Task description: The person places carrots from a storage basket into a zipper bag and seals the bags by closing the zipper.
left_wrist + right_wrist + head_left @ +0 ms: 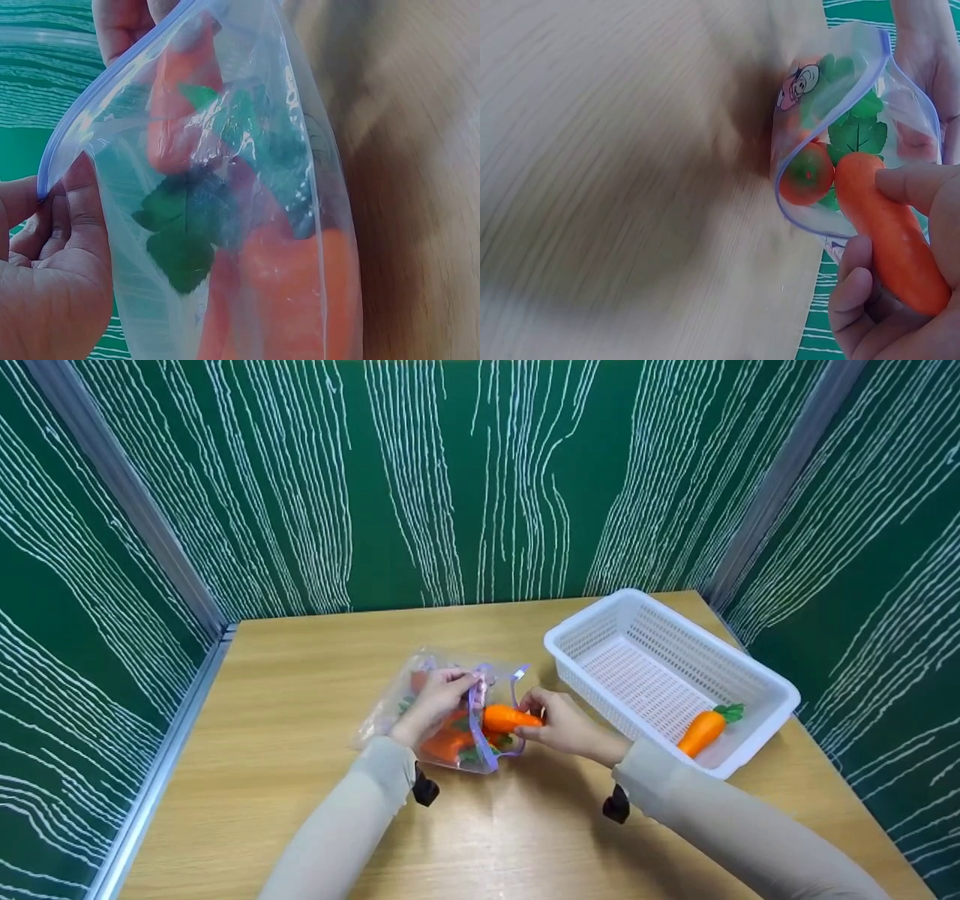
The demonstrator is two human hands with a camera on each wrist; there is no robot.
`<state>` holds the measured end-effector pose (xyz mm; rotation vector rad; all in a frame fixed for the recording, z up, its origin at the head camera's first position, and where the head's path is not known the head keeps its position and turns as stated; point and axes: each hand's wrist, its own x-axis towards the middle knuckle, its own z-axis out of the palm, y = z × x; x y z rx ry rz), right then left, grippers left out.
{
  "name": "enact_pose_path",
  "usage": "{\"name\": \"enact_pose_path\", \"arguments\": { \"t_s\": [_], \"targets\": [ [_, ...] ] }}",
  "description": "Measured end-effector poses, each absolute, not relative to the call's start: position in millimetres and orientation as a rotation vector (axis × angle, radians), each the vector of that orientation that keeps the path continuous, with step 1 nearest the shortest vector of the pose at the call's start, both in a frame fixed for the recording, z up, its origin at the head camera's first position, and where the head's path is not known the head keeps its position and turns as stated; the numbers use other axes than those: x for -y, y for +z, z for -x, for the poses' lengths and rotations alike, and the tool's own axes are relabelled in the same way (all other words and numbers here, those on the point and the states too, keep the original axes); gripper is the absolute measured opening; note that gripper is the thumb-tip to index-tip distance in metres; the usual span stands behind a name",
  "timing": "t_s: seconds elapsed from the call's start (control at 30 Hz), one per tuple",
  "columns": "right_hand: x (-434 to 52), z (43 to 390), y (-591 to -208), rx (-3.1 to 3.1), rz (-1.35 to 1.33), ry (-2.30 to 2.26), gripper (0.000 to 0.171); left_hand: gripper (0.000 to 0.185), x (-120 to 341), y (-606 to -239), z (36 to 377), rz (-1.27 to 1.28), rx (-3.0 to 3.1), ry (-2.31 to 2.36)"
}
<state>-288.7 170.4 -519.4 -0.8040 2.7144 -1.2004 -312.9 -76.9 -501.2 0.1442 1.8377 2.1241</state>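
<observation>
A clear zip bag (442, 712) with a blue-purple rim lies on the wooden table, holding orange toy carrots with green leaves (187, 225). My left hand (439, 697) pinches the bag's rim (71, 146) and holds the mouth wide. My right hand (559, 724) grips an orange carrot (506, 718) by its thick end; its tip sits at the bag's mouth. In the right wrist view that carrot (889, 232) lies between thumb and fingers, beside the bag's opening (832, 150).
A white perforated plastic basket (750, 675) stands at the right on the table (315, 660), with one carrot (705, 729) in its near corner. Green patterned walls enclose the table on three sides.
</observation>
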Motion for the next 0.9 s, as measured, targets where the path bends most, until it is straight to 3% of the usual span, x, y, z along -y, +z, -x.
{"name": "enact_pose_path", "arguments": {
  "t_s": [0.47, 0.9],
  "targets": [
    [-160.4, 283.6, -516.0, -2.632, 0.914, -1.194, 0.025, 0.031, 77.3, -500.8, 314.0, -0.141, -1.911, 2.081],
    [-150.8, 287.3, -518.2, -2.576, 0.839, -1.176, 0.022, 0.032, 79.2, -501.5, 313.7, -0.1, -1.987, 2.032]
  ]
}}
